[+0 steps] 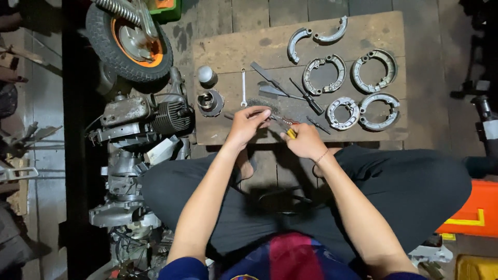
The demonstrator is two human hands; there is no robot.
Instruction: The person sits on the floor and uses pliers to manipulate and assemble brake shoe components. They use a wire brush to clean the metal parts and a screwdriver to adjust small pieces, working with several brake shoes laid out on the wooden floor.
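Note:
My left hand (248, 123) pinches a small dark part between its fingertips over the near edge of a wooden board (249, 46). My right hand (304, 140) holds pliers with yellow and red handles (287, 127), whose jaws point toward the left hand's fingers. I cannot tell what the small part is. I sit cross-legged behind the board.
Several metal brake shoes (373, 70) lie on the board's right half, beside a wrench (243, 87), screwdrivers (307, 97), a piston (208, 101) and a small cylinder (206, 75). An engine (145, 116) and wheel (127, 41) lie at left. An orange box (474, 210) sits at right.

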